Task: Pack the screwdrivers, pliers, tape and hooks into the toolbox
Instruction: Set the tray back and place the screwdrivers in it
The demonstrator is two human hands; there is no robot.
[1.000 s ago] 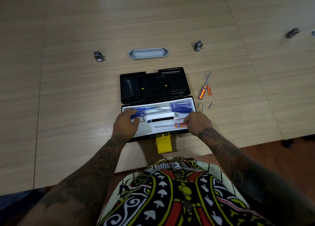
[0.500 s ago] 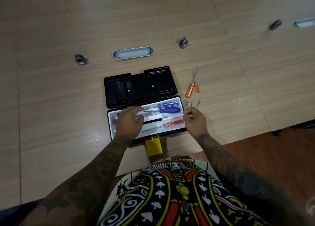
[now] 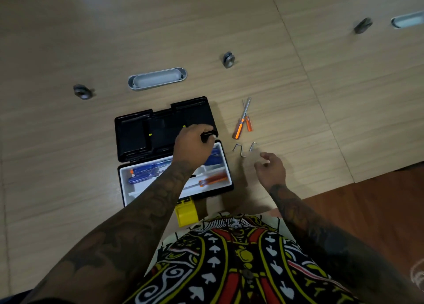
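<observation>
Hooks [image 3: 244, 148] lay on the surface just right of the toolbox [image 3: 226, 166], just beyond my right hand [image 3: 270, 166], whose empty fingers hung loosely curled, while my left hand [image 3: 195, 143], farther off over the box, gripped something small and black.
</observation>
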